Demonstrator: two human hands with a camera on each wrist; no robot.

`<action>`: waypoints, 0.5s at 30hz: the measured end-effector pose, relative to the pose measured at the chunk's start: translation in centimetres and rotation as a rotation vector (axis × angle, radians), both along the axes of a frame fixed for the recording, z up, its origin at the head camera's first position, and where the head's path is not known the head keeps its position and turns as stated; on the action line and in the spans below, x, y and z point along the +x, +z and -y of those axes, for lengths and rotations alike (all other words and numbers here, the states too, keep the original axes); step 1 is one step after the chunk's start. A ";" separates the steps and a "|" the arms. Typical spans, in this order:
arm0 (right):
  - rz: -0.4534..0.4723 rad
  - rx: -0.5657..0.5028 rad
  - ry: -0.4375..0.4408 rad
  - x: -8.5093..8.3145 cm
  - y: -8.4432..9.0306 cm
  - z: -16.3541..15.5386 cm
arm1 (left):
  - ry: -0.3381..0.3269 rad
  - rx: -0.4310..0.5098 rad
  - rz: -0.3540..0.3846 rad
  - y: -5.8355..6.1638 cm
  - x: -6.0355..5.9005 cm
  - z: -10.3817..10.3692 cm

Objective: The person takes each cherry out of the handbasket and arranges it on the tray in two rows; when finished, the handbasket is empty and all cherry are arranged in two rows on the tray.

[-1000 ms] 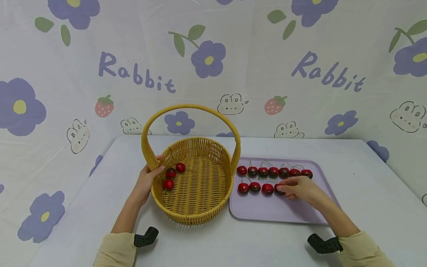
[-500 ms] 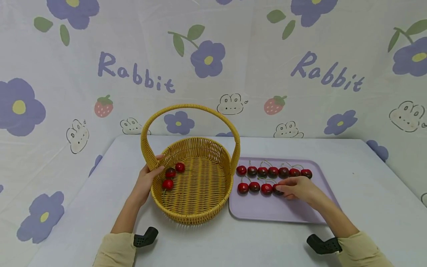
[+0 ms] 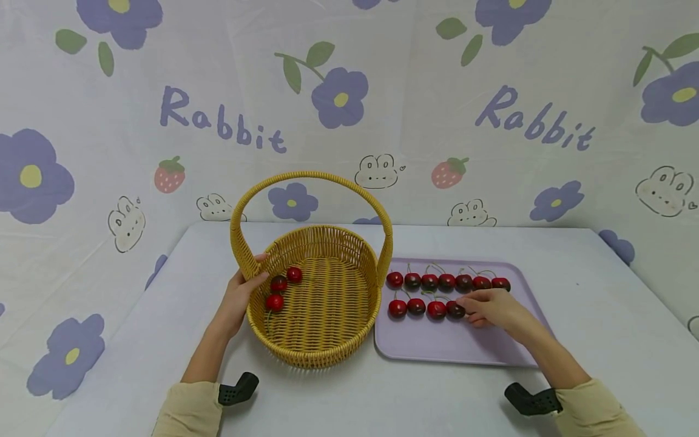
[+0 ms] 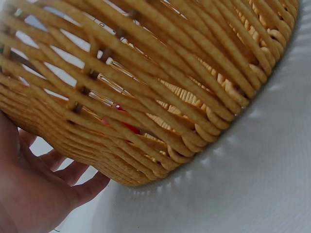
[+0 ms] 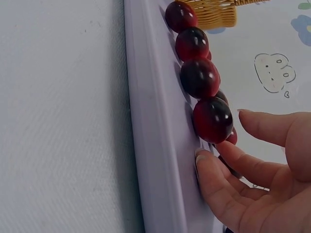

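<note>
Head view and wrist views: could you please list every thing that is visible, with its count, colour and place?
basket: one, yellow woven with an arched handle, on the table left of the tray
cherries in the basket: three, red, at its left side
tray: one, pale lilac, on the table right of the basket
cherries on the tray: eleven, red to dark red, seven in the far row and four in the near row
table: one, white
backdrop cloth: one, white with purple flowers, strawberries, rabbits
wrist cameras: two, black, at the sleeves
left hand: holds the basket's left rim
right hand: on the tray, fingers at the rightmost near-row cherry
</note>
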State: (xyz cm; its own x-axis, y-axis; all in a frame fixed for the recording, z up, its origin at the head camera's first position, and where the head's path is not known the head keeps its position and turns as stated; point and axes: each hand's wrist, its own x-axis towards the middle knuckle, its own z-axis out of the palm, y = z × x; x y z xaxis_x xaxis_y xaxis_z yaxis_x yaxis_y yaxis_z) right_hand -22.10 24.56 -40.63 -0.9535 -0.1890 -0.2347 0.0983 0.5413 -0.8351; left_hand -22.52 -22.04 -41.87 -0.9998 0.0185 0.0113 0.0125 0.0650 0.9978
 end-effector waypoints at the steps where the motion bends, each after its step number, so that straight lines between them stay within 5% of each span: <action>1: 0.002 -0.003 -0.005 0.0 0.0 0.0 | 0.000 0.000 -0.001 0.0 0.0 0.0; 15: -0.025 -0.037 0.016 -0.6 2.0 -0.4 | 0.005 0.008 0.004 0.0 0.0 0.0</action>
